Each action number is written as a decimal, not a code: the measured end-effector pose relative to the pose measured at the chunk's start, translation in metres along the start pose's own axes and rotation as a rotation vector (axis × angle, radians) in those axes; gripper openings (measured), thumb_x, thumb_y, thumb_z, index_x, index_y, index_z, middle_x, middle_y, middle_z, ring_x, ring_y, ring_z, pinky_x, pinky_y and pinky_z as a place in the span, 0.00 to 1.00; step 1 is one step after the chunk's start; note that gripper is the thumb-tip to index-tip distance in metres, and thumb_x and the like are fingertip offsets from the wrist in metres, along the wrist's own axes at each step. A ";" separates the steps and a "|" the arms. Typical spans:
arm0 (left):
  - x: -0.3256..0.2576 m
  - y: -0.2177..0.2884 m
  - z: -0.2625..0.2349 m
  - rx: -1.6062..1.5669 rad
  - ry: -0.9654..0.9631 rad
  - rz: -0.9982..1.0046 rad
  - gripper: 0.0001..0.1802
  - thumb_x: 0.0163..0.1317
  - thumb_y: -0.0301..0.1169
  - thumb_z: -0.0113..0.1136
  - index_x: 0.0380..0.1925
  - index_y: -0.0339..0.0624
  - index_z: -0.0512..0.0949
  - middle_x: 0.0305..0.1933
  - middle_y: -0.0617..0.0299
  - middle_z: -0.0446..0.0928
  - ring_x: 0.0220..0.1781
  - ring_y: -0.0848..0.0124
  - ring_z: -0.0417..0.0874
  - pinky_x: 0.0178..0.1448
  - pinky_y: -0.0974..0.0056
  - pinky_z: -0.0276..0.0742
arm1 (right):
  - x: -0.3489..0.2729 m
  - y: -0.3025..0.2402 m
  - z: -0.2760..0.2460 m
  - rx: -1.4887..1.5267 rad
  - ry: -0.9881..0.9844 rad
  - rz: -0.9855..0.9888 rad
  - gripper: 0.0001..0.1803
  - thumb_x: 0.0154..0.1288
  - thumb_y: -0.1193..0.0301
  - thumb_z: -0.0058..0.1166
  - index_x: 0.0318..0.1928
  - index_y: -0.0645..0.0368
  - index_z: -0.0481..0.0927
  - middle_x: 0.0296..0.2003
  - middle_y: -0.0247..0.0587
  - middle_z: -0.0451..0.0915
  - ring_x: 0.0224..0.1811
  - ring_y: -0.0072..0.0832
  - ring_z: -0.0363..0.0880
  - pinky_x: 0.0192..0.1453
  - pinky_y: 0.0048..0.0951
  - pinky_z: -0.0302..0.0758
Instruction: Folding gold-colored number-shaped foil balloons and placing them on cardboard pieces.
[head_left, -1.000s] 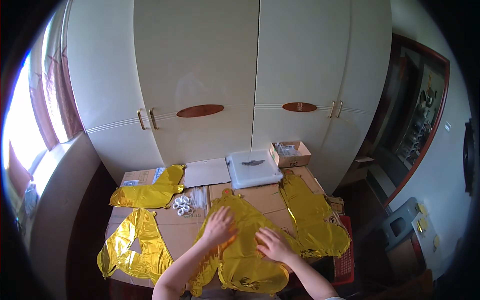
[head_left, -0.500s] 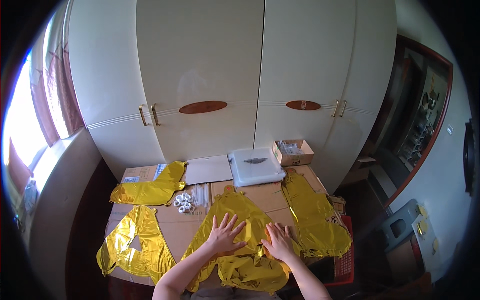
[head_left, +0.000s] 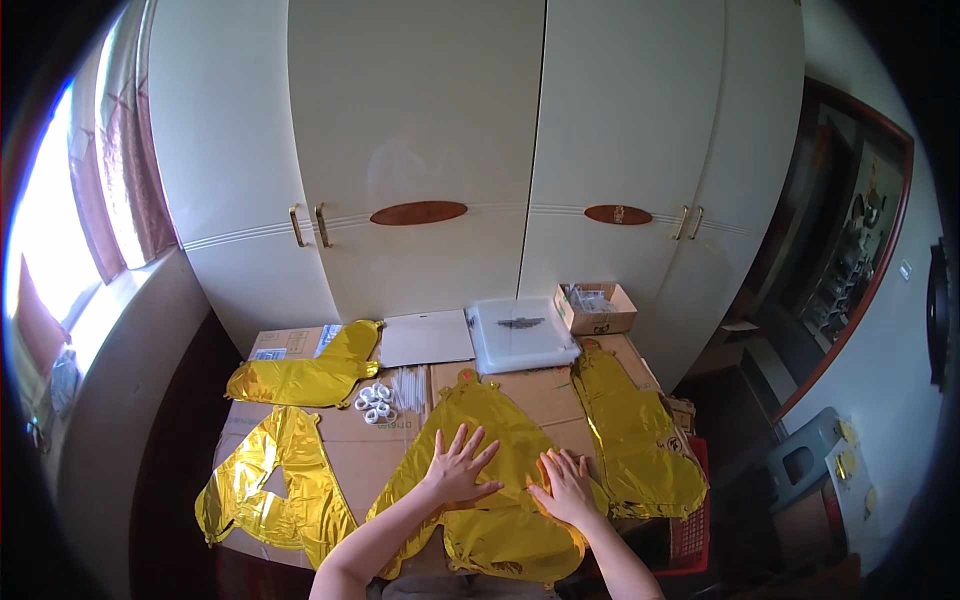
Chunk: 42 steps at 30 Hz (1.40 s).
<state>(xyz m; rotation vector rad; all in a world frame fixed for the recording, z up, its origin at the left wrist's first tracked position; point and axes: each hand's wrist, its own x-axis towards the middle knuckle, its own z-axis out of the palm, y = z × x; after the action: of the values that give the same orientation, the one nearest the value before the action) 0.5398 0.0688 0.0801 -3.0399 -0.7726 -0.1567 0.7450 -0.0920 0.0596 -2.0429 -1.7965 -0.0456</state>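
Observation:
A flat gold foil balloon (head_left: 485,410) spreads across the cardboard in front of me, wide toward the near edge. My left hand (head_left: 462,470) lies on its middle, fingers spread and palm down, holding nothing. To the right, my right hand (head_left: 568,488) rests on the same foil near its right edge, fingers extended and loosely together. At the left lies an A-shaped gold foil balloon (head_left: 310,480). Behind it is an angled gold foil balloon (head_left: 300,382), and an L-shaped one (head_left: 640,455) lies at the right.
White ribbon rolls (head_left: 374,402) and thin white sticks (head_left: 408,388) lie behind the middle balloon. A white board (head_left: 425,338), a translucent plastic case (head_left: 522,350) and a small open box (head_left: 597,315) line the back. A red basket (head_left: 690,545) stands below the table's right edge.
The view has shifted slightly, so the scene sits a little farther right. Both hands stay on the middle balloon, and the foil between them looks flatter.

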 end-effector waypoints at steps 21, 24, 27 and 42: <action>0.002 0.003 0.005 0.003 0.041 0.006 0.47 0.58 0.72 0.39 0.72 0.61 0.55 0.76 0.50 0.51 0.77 0.45 0.47 0.65 0.20 0.41 | 0.003 -0.010 0.003 -0.019 0.073 -0.141 0.22 0.64 0.56 0.54 0.58 0.45 0.76 0.61 0.45 0.71 0.66 0.49 0.65 0.68 0.67 0.51; 0.000 0.004 0.001 -0.018 0.039 0.004 0.47 0.58 0.72 0.38 0.72 0.60 0.55 0.76 0.50 0.50 0.77 0.45 0.46 0.66 0.20 0.41 | 0.004 -0.012 0.001 -0.017 0.059 -0.141 0.22 0.64 0.56 0.55 0.58 0.46 0.76 0.61 0.45 0.71 0.66 0.49 0.64 0.68 0.67 0.51; -0.006 0.000 -0.013 -0.050 0.075 -0.022 0.46 0.60 0.70 0.39 0.72 0.56 0.55 0.76 0.51 0.49 0.78 0.48 0.44 0.68 0.24 0.41 | 0.006 -0.011 -0.001 -0.023 0.010 -0.134 0.23 0.65 0.56 0.54 0.58 0.47 0.76 0.62 0.44 0.71 0.67 0.50 0.62 0.68 0.67 0.50; -0.105 -0.281 -0.019 0.000 0.498 -0.462 0.18 0.55 0.30 0.54 0.48 0.41 0.77 0.54 0.52 0.77 0.59 0.56 0.75 0.62 0.52 0.69 | 0.158 -0.156 0.021 0.180 -0.136 -0.611 0.22 0.67 0.55 0.52 0.56 0.51 0.77 0.59 0.40 0.74 0.66 0.36 0.67 0.71 0.53 0.57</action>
<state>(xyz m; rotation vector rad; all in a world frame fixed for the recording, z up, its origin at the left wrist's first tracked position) 0.3123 0.2657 0.0827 -2.5737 -1.3743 -0.8641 0.6169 0.0762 0.1316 -1.3437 -2.3506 0.0769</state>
